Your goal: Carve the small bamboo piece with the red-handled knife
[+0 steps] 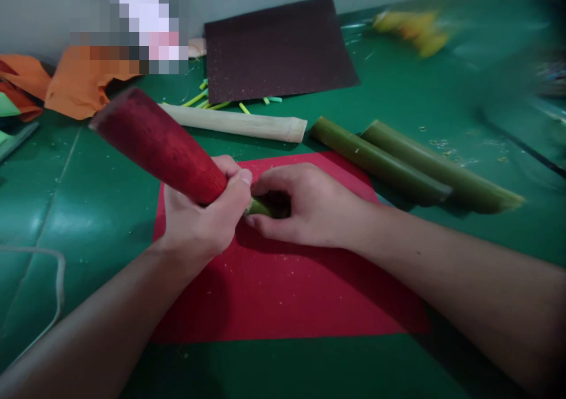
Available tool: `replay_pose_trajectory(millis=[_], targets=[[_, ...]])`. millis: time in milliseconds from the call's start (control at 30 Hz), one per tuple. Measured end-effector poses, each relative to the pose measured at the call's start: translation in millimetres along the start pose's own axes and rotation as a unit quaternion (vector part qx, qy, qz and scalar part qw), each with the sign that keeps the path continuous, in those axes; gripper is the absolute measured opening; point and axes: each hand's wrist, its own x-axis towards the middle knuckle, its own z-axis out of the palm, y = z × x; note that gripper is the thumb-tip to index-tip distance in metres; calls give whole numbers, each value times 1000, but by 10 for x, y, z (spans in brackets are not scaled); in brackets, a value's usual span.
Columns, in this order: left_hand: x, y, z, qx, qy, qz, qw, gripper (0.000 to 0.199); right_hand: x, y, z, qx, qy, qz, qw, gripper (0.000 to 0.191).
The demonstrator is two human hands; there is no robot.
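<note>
Red tube (159, 142) ends hidden in the clenched left hand (207, 213); the right hand (309, 204) clasps a half-covered green stalk (264, 207).

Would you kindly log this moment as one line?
left hand: grips red cylinder; right hand: curled around green piece; beneath: red sheet

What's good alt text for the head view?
The left hand grips a red cylinder while the right hand curls around a green piece, above a red sheet. Beyond the hands lie two green stalks, a pale stalk and a dark sheet.
</note>
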Motion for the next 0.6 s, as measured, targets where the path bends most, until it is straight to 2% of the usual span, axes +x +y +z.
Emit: replay_pose_trajectory(millis=[267, 467, 600], targets=[[40, 13, -21, 1, -59, 20, 998, 26, 3, -10, -16, -1, -11, -9, 1000, 15], [32, -17, -40, -6, -43, 25, 999, 23, -26, -1, -18, -28, 6, -31, 999, 11], [40, -36, -55, 8, -55, 13, 998, 23, -57, 2, -30, -107, 28, -61, 992, 26]])
